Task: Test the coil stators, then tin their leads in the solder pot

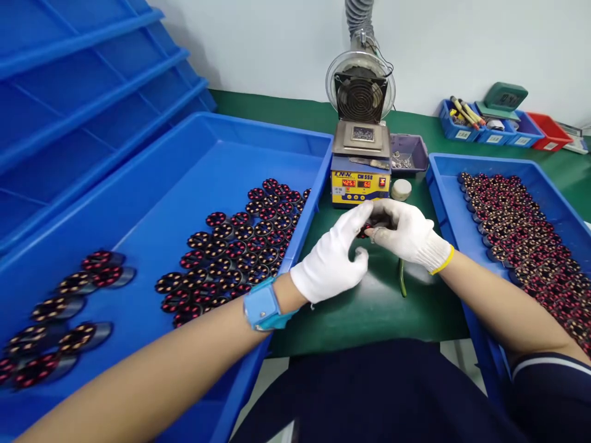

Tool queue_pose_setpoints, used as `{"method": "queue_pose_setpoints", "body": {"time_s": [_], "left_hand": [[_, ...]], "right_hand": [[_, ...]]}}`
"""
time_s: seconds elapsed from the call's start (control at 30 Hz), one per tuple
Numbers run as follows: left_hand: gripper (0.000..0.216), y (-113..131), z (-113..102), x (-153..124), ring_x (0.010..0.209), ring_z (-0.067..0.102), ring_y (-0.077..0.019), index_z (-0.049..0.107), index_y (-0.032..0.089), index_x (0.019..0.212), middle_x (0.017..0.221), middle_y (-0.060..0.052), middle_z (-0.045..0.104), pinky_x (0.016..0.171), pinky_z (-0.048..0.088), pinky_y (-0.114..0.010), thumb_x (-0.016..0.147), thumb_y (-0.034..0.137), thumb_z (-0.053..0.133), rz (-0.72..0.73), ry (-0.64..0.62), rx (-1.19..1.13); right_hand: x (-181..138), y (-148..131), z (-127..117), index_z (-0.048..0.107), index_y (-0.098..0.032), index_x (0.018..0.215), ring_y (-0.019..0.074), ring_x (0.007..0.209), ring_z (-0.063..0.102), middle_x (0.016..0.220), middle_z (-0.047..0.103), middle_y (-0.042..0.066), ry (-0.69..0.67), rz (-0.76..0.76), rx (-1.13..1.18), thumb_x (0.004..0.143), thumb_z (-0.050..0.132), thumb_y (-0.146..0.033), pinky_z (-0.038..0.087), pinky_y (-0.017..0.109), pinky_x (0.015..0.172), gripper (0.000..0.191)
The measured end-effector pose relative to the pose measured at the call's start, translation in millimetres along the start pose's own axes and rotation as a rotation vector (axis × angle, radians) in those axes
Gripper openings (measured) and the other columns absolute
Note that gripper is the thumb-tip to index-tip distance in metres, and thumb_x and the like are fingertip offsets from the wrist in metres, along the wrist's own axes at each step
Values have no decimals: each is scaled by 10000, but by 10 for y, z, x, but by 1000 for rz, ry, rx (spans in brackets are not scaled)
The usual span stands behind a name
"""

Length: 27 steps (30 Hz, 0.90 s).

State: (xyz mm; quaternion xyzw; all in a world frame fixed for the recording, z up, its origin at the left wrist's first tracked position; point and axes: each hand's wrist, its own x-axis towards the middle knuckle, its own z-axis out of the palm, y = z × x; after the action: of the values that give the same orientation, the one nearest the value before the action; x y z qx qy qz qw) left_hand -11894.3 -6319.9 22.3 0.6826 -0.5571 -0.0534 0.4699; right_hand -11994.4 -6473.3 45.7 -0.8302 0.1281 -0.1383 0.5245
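Both my hands wear white gloves and meet in front of the yellow and blue solder pot [361, 178]. Between them is a small round black part with red spots [364, 230], mostly hidden by the fingers. My right hand [404, 232] has its fingers curled round it, bare thumb tip against its side. My left hand [337, 255] reaches in from the other side, fingertips at the part and thumb held lower. The left wrist has a blue band [265, 306]. A thin green handle [402, 278] lies below my right hand.
Left, a large blue tray [157, 178] holds many round black parts [235, 246]; right, another blue tray [443, 184] has packed rows of them. A fan with a duct [360, 95], a grey bin [410, 151], a round tub [401, 189] and small bins [492, 136] stand behind.
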Motion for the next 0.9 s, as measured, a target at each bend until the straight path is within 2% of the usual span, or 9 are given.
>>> {"method": "queue_pose_setpoints", "body": {"time_s": [0.13, 0.23, 0.37, 0.43, 0.5, 0.6, 0.67, 0.77, 0.9], "left_hand": [[549, -38, 52, 30, 1184, 647, -249, 585, 156, 1353, 1343, -97, 649, 1074, 506, -389, 817, 274, 602, -136, 96, 12], [299, 11, 23, 67, 874, 728, -221, 741, 168, 1021, 985, -64, 773, 841, 601, -335, 823, 357, 623, -318, 109, -51], [168, 164, -87, 77, 492, 598, -137, 710, 179, 697, 553, -4, 647, 491, 495, -244, 795, 280, 617, -474, -73, -274], [122, 188, -138, 84, 427, 535, -116, 684, 167, 678, 496, 8, 594, 427, 430, -225, 745, 266, 657, -523, -56, -448], [146, 155, -166, 107, 415, 515, -109, 659, 152, 710, 500, 9, 583, 412, 406, -219, 709, 293, 698, -556, 61, -569], [284, 87, -157, 161, 505, 597, -133, 639, 145, 891, 656, -17, 662, 436, 436, -221, 698, 335, 724, -588, 138, -681], [318, 86, -122, 188, 554, 632, -148, 613, 155, 904, 704, -25, 673, 438, 447, -221, 721, 384, 734, -625, 63, -667], [323, 143, -62, 193, 476, 584, -121, 567, 169, 737, 589, -2, 612, 414, 425, -207, 791, 457, 703, -647, -29, -541], [326, 186, -48, 174, 409, 530, -89, 591, 166, 713, 533, 15, 584, 406, 416, -198, 862, 453, 628, -579, 181, -504]], "right_hand": [[-66, -28, -2, 671, -170, 1119, 194, 939, 703, 1075, 720, 68, 99, -30, -65, 765, 674, -214, 594, 354, 873, 357], [-64, -2, -9, 665, -175, 1120, 188, 918, 709, 1069, 722, 66, 146, -35, -52, 755, 702, -221, 599, 346, 863, 370], [24, 28, -23, 658, -176, 1059, 194, 912, 713, 1004, 731, 60, 213, 59, 83, 730, 713, -209, 602, 356, 856, 336], [70, 18, -34, 658, -166, 1005, 187, 850, 712, 939, 730, 53, 252, 142, 197, 705, 718, -212, 610, 348, 807, 309], [97, -7, -44, 659, -155, 969, 175, 794, 705, 868, 722, 40, 266, 198, 298, 682, 729, -222, 612, 340, 776, 302], [92, -58, -35, 660, -150, 952, 156, 743, 691, 861, 718, 34, 235, 231, 379, 650, 756, -236, 613, 331, 751, 328], [74, -90, -12, 659, -150, 955, 148, 743, 688, 907, 722, 42, 210, 237, 399, 643, 764, -232, 615, 327, 751, 339], [65, -114, 25, 656, -150, 939, 160, 823, 696, 936, 724, 48, 203, 226, 407, 641, 764, -199, 612, 328, 802, 321], [98, -94, 21, 658, -148, 940, 142, 762, 683, 915, 719, 39, 221, 258, 407, 652, 779, -199, 611, 325, 776, 317]]}}
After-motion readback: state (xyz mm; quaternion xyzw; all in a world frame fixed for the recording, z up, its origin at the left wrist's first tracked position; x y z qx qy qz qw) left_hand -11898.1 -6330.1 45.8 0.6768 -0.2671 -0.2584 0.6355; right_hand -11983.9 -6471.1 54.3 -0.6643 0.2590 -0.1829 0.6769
